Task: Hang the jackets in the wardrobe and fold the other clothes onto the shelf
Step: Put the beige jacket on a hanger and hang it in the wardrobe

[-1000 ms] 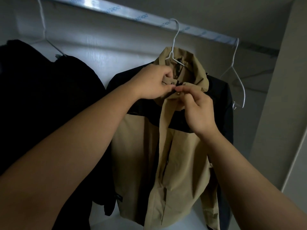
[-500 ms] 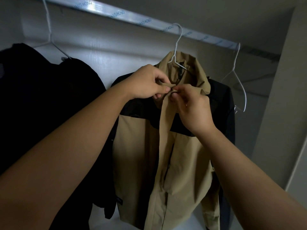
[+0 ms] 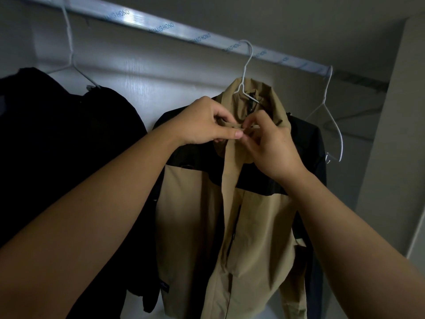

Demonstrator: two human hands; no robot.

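Observation:
A tan and black jacket (image 3: pixel 250 217) hangs on a white wire hanger (image 3: pixel 246 65) from the wardrobe rail (image 3: pixel 161 26). My left hand (image 3: pixel 202 123) pinches the left side of its tan collar flap. My right hand (image 3: pixel 271 143) pinches the right side of the same flap, fingertips meeting my left thumb at the collar front. The jacket front hangs closed below my hands.
A black jacket (image 3: pixel 57 146) hangs on another white hanger (image 3: pixel 71 65) at the left. An empty white hanger (image 3: pixel 331 120) hangs at the right end of the rail, near the wardrobe side wall (image 3: pixel 391 134). The white back panel shows behind.
My hands have stayed at the collar, and the fingertips have drawn closer together on the flap. The view has tilted up slightly, so the jacket sits lower in frame.

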